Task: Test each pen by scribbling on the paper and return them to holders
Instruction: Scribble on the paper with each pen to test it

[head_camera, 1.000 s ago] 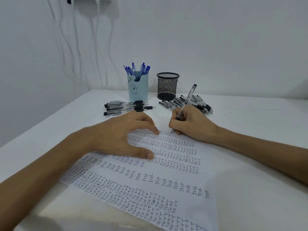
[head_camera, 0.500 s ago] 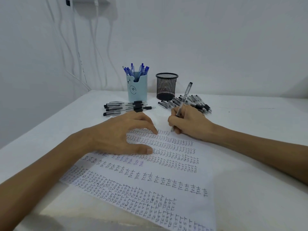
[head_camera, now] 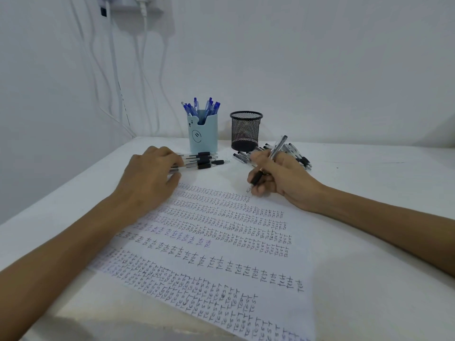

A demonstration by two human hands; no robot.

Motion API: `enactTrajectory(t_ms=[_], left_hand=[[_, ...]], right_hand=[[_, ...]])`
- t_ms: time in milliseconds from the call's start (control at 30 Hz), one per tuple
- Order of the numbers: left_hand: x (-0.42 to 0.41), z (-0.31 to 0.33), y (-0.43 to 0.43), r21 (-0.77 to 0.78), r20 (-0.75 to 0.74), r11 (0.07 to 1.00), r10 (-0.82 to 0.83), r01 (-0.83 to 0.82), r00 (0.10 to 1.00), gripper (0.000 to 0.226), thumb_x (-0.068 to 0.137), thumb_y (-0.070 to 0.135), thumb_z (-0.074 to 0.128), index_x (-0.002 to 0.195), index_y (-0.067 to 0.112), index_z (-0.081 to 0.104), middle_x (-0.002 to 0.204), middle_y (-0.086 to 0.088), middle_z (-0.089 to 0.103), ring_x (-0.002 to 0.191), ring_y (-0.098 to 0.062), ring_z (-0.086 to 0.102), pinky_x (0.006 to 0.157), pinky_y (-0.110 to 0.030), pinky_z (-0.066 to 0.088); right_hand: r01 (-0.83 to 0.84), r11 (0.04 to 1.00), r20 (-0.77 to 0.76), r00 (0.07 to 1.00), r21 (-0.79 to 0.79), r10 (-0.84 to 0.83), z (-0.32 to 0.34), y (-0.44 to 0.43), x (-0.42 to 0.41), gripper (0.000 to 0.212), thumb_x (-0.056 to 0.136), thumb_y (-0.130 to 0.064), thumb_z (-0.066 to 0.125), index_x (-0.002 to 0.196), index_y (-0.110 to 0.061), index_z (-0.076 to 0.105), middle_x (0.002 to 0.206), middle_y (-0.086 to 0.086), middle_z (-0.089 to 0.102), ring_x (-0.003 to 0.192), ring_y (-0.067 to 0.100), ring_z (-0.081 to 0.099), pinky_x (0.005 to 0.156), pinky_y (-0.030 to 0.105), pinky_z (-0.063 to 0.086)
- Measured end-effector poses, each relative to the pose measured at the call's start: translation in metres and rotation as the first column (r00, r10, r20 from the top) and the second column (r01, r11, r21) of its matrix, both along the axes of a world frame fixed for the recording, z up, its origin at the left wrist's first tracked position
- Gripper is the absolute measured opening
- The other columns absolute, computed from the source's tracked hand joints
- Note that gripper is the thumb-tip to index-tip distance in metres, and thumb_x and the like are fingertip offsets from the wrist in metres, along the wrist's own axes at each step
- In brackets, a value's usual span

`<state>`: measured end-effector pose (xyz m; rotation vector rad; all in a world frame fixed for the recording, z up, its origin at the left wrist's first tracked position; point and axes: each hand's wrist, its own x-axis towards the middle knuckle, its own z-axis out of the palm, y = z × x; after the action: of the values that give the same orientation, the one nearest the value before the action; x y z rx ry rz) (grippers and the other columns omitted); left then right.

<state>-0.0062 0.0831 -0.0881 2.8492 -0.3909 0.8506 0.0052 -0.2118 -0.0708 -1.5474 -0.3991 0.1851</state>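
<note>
My right hand (head_camera: 283, 180) grips a clear pen with a black grip (head_camera: 269, 163). Its tip hovers at the top edge of the paper (head_camera: 221, 254), which is covered with rows of the written word "test". My left hand (head_camera: 150, 178) lies over the clear ends of a row of black pens (head_camera: 202, 161) left of the paper. Its thumb is beside the nearest pen, and I cannot tell whether it grips one. A light-blue holder (head_camera: 203, 134) holds several blue pens. The black mesh holder (head_camera: 245, 130) beside it looks empty.
A second pile of black pens (head_camera: 299, 156) lies behind my right hand, in front of the mesh holder. White cables (head_camera: 115, 77) hang down the wall at the back left. The white table (head_camera: 369, 193) ends at the wall behind the holders.
My left hand left the paper and moved up and left onto the row of black pens. My right hand stayed put, and its pen tip lifted slightly from the last written row.
</note>
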Motion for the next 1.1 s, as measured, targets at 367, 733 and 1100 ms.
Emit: enactTrajectory(t_ms=[367,733,1100], left_hand=[[-0.001,0.0,0.0,-0.04,0.03,0.999,0.033,-0.032,0.999,0.007,0.092,0.014,0.071,0.099,0.016,0.072,0.109,-0.004,0.063,0.101,-0.028,0.057,0.08,-0.046,0.049],[0.001,0.0,-0.001,-0.048,0.0,0.999,-0.021,0.021,1.0,0.015,0.098,0.011,0.064,0.11,0.013,0.073,0.106,-0.004,0.068,0.096,-0.028,0.06,0.079,-0.046,0.052],[-0.009,0.01,-0.013,-0.228,0.174,0.939,-0.221,0.257,0.96,0.013,0.099,0.005,0.062,0.109,0.013,0.068,0.107,0.001,0.063,0.09,-0.017,0.065,0.082,-0.026,0.056]], right_hand=[[0.129,0.99,-0.036,0.991,-0.057,-0.131,0.002,-0.003,0.0,0.03,0.104,-0.019,0.032,0.088,-0.005,0.053,0.06,0.019,0.065,0.037,0.027,0.055,0.033,0.023,0.038],[0.47,0.326,0.54,0.824,-0.821,0.171,0.052,-0.015,0.062,0.059,0.099,-0.054,0.054,0.091,0.003,0.068,0.076,0.019,0.07,0.066,0.027,0.062,0.062,0.035,0.047],[0.598,0.099,0.605,0.772,-0.795,0.195,0.045,-0.01,0.084,0.046,0.094,-0.055,0.061,0.099,-0.009,0.067,0.1,0.011,0.06,0.091,0.031,0.061,0.071,0.034,0.044]])
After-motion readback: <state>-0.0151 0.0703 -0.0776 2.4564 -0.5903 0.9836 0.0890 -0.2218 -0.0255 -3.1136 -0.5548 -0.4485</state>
